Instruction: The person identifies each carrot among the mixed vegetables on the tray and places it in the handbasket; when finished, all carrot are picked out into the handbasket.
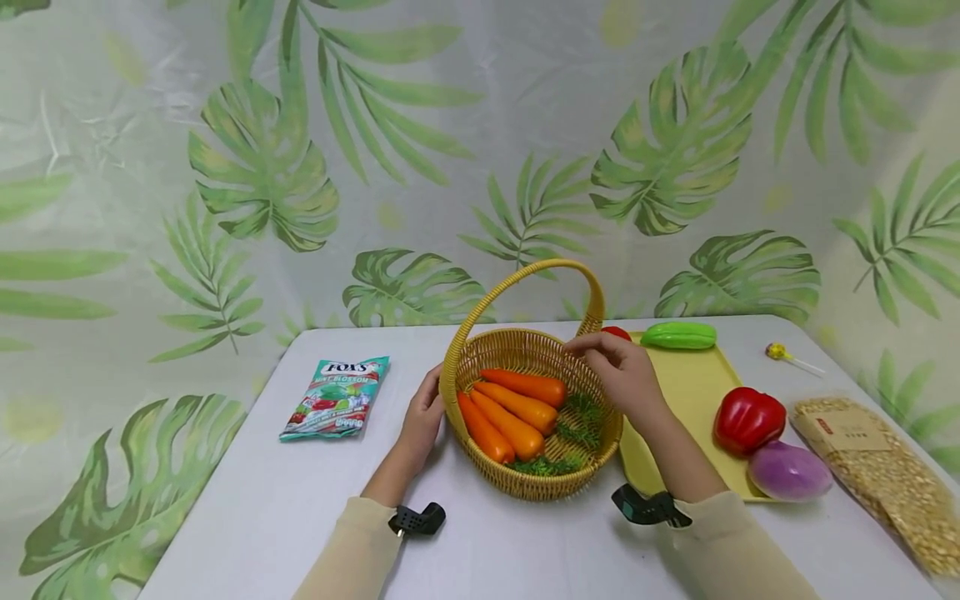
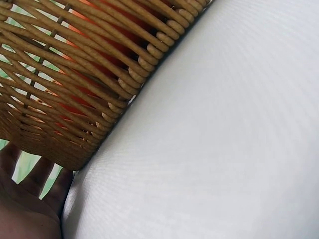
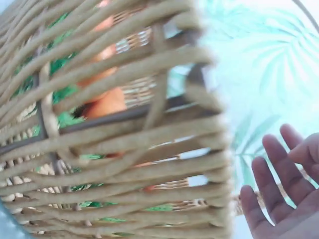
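A wicker basket [image 1: 517, 485] with a tall arched handle stands mid-table, holding several orange carrots [image 1: 517, 417] with green tops. My left hand [image 1: 422, 417] rests against its left side, below where the handle meets the wall. In the left wrist view, the fingers [image 2: 37, 174] of that hand extend along the basket's woven wall [image 2: 65, 64]. Over the right rim, near the handle's far base, is my right hand [image 1: 618, 367]. The right wrist view shows its fingers [image 3: 271, 191] spread and loosely bent beside the rim, with nothing between them.
Left of the basket lies a Fox's candy bag [image 1: 337, 398]. On the right, a yellow tray [image 1: 693, 392] bears a green vegetable [image 1: 678, 336], a red bell pepper [image 1: 748, 421] and an eggplant [image 1: 790, 472]. Beyond are a lollipop [image 1: 777, 352] and a grain bag [image 1: 877, 467].
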`<state>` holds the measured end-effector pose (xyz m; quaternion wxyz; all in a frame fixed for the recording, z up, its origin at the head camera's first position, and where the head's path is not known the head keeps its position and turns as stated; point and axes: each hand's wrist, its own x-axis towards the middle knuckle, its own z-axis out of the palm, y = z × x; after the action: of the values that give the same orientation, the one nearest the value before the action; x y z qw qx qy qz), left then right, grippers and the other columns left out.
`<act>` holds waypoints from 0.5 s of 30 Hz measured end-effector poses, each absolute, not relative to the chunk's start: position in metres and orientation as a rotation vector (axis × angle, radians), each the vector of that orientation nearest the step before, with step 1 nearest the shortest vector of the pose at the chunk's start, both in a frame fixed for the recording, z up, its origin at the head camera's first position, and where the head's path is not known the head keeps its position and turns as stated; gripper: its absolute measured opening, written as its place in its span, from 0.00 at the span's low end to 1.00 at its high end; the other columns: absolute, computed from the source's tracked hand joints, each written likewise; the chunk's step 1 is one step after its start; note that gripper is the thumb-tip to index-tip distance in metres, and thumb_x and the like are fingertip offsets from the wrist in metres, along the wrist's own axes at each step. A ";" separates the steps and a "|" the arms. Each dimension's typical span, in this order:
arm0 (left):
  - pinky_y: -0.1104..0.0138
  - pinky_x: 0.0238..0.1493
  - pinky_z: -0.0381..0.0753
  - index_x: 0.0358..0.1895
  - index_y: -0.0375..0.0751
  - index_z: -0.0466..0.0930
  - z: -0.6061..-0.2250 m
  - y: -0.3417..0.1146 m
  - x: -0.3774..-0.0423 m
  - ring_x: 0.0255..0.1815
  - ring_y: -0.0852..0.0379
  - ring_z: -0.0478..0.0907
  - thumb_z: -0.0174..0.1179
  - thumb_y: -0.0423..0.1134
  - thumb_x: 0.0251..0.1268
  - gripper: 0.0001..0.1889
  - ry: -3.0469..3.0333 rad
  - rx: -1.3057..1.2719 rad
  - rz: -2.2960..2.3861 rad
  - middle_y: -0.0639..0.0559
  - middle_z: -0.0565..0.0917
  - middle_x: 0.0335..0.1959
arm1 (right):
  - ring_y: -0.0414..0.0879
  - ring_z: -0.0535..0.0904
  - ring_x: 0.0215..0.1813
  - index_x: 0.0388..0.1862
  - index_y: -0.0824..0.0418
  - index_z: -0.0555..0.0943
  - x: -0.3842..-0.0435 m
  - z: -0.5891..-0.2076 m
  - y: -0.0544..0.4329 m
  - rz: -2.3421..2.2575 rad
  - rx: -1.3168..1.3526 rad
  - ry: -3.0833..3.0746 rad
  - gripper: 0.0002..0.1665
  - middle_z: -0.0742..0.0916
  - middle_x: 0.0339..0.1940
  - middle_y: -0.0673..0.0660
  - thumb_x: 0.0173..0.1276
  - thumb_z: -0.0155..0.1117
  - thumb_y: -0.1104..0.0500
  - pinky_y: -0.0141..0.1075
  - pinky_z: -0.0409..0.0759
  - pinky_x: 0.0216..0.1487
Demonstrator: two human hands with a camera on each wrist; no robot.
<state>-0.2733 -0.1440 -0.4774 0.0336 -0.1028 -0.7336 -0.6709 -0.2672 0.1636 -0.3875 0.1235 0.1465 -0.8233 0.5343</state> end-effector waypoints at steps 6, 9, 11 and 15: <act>0.52 0.80 0.56 0.72 0.57 0.67 -0.477 -0.147 -0.274 0.79 0.54 0.60 0.49 0.45 0.78 0.22 -2.239 -0.349 -2.061 0.56 0.69 0.74 | 0.40 0.83 0.49 0.50 0.61 0.85 -0.262 -0.388 0.173 1.603 0.367 -2.300 0.15 0.87 0.48 0.59 0.79 0.52 0.57 0.23 0.80 0.51; 0.52 0.81 0.56 0.72 0.56 0.67 -0.475 -0.149 -0.276 0.79 0.54 0.60 0.49 0.45 0.77 0.23 -2.227 -0.355 -2.059 0.55 0.69 0.74 | 0.37 0.82 0.46 0.49 0.59 0.85 -0.264 -0.389 0.177 1.460 0.334 -2.339 0.14 0.88 0.46 0.59 0.78 0.52 0.57 0.27 0.80 0.51; 0.52 0.81 0.56 0.72 0.57 0.67 -0.474 -0.150 -0.276 0.79 0.54 0.60 0.49 0.46 0.77 0.23 -2.232 -0.347 -2.066 0.55 0.69 0.74 | 0.39 0.80 0.45 0.50 0.57 0.85 -0.267 -0.389 0.180 1.286 0.342 -2.402 0.13 0.88 0.46 0.59 0.78 0.53 0.58 0.33 0.79 0.51; 0.51 0.81 0.55 0.72 0.58 0.67 -0.473 -0.152 -0.276 0.79 0.54 0.59 0.50 0.48 0.77 0.23 -2.255 -0.334 -2.058 0.55 0.69 0.75 | 0.52 0.78 0.50 0.52 0.59 0.84 -0.271 -0.392 0.188 0.961 0.410 -2.461 0.13 0.87 0.49 0.61 0.74 0.56 0.64 0.50 0.76 0.51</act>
<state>-0.2763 -0.1518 -0.4728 0.0353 -0.1087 -0.7337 -0.6698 -0.2710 0.1879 -0.3919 0.2317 0.1492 -0.8954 0.3497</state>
